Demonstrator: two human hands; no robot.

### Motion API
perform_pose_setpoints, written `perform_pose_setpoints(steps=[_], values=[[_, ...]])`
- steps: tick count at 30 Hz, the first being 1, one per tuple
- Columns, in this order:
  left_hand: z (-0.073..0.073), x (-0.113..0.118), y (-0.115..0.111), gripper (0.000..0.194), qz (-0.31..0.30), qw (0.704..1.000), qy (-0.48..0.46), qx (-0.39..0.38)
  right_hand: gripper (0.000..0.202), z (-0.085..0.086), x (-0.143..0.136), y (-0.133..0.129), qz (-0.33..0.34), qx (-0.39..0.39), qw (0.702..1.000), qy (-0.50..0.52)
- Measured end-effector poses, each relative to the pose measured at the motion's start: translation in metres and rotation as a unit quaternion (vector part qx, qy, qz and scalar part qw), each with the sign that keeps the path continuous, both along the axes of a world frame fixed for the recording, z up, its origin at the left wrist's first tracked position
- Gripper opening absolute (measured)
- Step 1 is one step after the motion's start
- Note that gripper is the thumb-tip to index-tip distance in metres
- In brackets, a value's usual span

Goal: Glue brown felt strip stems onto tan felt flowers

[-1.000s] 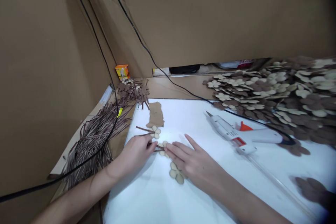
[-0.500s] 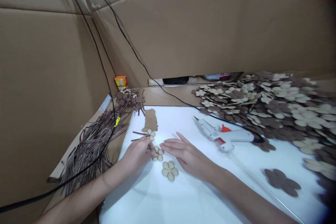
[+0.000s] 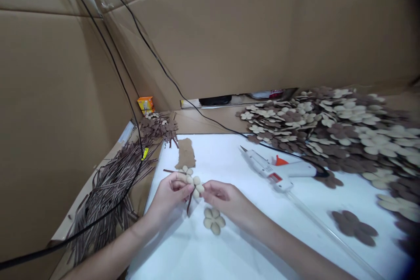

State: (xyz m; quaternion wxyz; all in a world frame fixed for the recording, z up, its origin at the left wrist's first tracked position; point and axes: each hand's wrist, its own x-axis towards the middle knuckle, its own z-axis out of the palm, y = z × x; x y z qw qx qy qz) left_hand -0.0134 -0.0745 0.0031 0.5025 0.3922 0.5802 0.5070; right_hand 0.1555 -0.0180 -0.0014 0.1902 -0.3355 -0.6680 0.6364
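Observation:
Between my two hands is a cream felt flower [image 3: 197, 186] with a dark brown strip [image 3: 189, 204] hanging from it. My left hand [image 3: 173, 192] pinches the flower's left side between thumb and fingers. On its right edge, the fingertips of my right hand [image 3: 220, 194] are closed on a petal. Just below lies another cream flower [image 3: 214, 221], flat on the white board. Beyond my left hand, a further cream flower [image 3: 185, 169] rests by a brown strip [image 3: 169, 170], partly hidden by my fingers.
A white glue gun [image 3: 278, 168] with an orange trigger lies right of my hands, its clear glue stick trailing toward me. Brown and cream flowers [image 3: 348, 127] are heaped at the right. Brown strips [image 3: 111, 192] pile up at the left. A black cable [image 3: 210, 118] crosses the board's far edge.
Both hands have come together on the cream flower, which is now lifted and turned, showing its brown strip. My right hand has closed from flat, stretched fingers to a pinch.

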Motion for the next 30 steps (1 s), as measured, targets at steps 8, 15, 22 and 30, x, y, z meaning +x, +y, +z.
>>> perform_pose_setpoints(steps=[8, 15, 22, 30], values=[[0.009, 0.005, -0.006, 0.027, -0.053, 0.997, 0.007, -0.050, 0.027, 0.008, -0.005, -0.004, -0.010, -0.027, 0.999, 0.031], [0.007, 0.005, -0.010, 0.015, -0.059, 0.994, 0.086, -0.010, 0.025, 0.005, -0.008, -0.011, -0.004, -0.061, 0.998, 0.019], [0.005, 0.015, -0.016, 0.010, -0.013, 0.993, 0.116, -0.006, 0.013, 0.005, -0.008, -0.014, -0.017, -0.018, 1.000, 0.014], [0.008, 0.013, -0.020, 0.014, -0.067, 0.970, 0.232, 0.030, 0.008, 0.016, -0.004, -0.012, -0.007, -0.013, 1.000, 0.002]])
